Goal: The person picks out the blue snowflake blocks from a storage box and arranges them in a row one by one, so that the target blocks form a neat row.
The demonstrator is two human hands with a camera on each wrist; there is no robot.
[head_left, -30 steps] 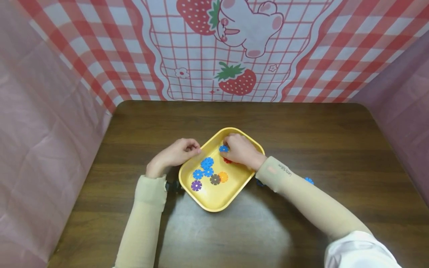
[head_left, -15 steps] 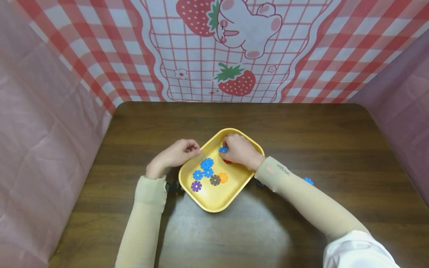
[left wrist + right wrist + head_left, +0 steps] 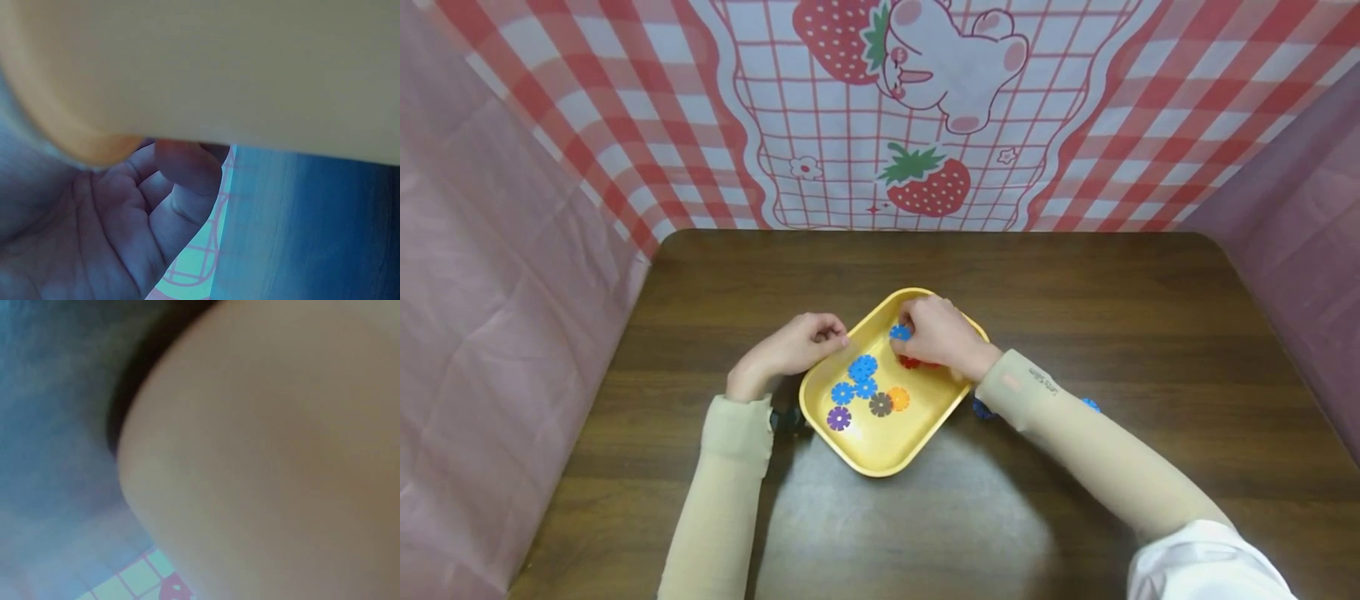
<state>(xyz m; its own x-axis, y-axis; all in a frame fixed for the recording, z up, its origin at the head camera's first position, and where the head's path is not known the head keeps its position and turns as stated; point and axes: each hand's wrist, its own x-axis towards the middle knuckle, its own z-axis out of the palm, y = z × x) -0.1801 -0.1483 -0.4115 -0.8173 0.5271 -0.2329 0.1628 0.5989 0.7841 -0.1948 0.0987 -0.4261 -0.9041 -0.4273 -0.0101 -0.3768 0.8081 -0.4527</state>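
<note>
A yellow tray (image 3: 880, 446) sits turned at an angle on the wooden table. My left hand (image 3: 793, 342) is at its left rim, thumb and curled fingers gripping the edge; in the left wrist view the tray wall (image 3: 250, 75) hides the fingertips. Inside the tray's far end, my right hand (image 3: 940, 329) pinches a blue snowflake disc (image 3: 899, 332) between thumb and finger. Red discs (image 3: 909, 362) lie partly hidden beneath that hand. Several blue discs (image 3: 862, 367), a purple disc (image 3: 839, 418), a brown disc (image 3: 881, 405) and an orange disc (image 3: 898, 398) lie in the tray.
Outside the tray, a dark blue disc (image 3: 982, 409) lies by the right sleeve, and another blue disc (image 3: 1091, 405) shows behind the right forearm. A checked strawberry cloth (image 3: 925, 108) stands along the table's far edge. Tray wall (image 3: 262, 456) fills most of the right wrist view.
My right hand has shifted slightly right and up, uncovering more of the red discs. More of the dark blue disc by the sleeve shows. The left hand keeps its place at the rim.
</note>
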